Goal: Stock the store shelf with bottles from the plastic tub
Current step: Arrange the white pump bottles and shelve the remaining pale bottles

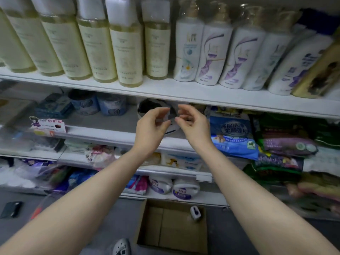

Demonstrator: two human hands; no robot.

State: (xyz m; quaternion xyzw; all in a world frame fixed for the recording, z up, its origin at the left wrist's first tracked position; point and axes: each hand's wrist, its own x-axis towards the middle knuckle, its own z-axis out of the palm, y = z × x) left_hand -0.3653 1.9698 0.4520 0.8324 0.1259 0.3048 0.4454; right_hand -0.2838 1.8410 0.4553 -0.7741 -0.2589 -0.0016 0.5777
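Pale yellow bottles (pixel 127 52) with white caps are standing upright in a close row along the left of the top shelf (pixel 165 91); white pump bottles (pixel 211 57), their tops wrapped in clear film, are standing just beside them on the right; every bottle in view is sitting on that shelf with its long axis vertical, above and beyond the hands; neither hand is carrying a bottle. The left hand (pixel 150 126) and the right hand (pixel 193 124) are hovering near each other without touching, just below the shelf's front edge, fingers loosely curled and nothing visible in them; both are about equally near the bottle row, the left under the yellow bottles, the right under the white ones. The plastic tub is not showing plainly; a blurred translucent shape low on the left could be it, but that cannot be told, so the next bottle is probably waiting somewhere below. On the floor between the forearms an open cardboard box (pixel 147 223) is holding only a small white and dark object (pixel 195 212); a blue bag (pixel 231 133) is lying on the second shelf to the right.
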